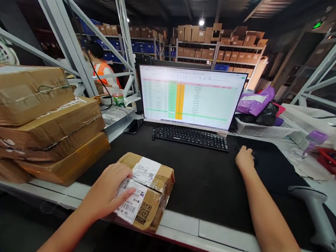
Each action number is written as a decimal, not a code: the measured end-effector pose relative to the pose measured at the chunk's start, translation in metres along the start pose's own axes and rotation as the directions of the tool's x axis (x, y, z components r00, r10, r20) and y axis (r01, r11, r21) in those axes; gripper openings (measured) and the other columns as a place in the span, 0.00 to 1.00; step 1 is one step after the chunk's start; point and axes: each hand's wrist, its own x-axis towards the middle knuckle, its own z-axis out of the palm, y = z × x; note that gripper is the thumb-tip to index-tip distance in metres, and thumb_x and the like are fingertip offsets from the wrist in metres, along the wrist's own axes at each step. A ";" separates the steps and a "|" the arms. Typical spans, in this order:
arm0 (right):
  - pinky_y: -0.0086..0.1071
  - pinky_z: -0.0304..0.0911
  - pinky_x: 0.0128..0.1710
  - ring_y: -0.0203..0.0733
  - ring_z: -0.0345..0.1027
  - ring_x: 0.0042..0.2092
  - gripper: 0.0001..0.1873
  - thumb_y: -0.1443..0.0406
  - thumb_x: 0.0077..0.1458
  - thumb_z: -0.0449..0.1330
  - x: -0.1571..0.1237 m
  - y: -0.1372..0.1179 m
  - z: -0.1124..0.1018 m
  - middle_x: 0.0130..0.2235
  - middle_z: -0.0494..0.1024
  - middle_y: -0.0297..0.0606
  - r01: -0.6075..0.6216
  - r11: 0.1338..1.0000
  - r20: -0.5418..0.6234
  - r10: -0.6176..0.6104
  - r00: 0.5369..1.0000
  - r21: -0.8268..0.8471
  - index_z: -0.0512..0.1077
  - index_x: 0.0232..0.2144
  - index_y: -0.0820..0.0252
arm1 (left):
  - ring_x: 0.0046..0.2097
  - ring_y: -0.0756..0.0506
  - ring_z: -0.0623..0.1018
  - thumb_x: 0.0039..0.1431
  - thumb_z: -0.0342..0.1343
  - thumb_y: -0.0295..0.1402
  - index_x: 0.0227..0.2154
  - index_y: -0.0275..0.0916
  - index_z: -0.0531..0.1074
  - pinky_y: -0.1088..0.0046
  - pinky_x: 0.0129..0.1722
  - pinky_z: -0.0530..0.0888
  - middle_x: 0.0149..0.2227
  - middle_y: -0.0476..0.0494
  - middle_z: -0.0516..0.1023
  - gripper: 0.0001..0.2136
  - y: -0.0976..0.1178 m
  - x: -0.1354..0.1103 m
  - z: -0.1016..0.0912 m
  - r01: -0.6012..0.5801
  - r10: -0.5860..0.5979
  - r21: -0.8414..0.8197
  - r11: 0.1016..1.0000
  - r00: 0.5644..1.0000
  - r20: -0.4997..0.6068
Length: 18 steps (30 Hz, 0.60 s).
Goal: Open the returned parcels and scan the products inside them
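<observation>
My left hand (107, 192) rests on a small brown taped parcel (151, 189) with white labels and a QR code, lying at the front edge of the black desk mat (204, 179). The fingers curl over the parcel's left side and press its label. My right hand (245, 158) reaches forward and closes over a dark computer mouse (252, 155), mostly hidden under the palm, just right of the black keyboard (191, 137). Behind the keyboard a monitor (190, 97) shows a spreadsheet with green and orange columns.
Stacked brown parcels (33, 121) fill the left of the desk. A grey barcode scanner (318, 216) lies at right, near white baskets (262, 129) with purple and black bags. A person in an orange vest (103, 71) stands behind the metal frame. Shelves of cartons line the back.
</observation>
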 end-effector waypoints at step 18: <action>0.51 0.55 0.67 0.51 0.58 0.67 0.27 0.58 0.69 0.46 -0.199 -0.156 -0.035 0.68 0.61 0.45 0.828 0.210 0.051 -0.975 0.215 0.521 0.63 0.65 0.62 | 0.40 0.39 0.71 0.65 0.45 0.47 0.37 0.39 0.66 0.58 0.42 0.67 0.36 0.40 0.73 0.16 0.009 -0.002 0.004 -0.115 0.137 0.092 0.989 0.946 -0.295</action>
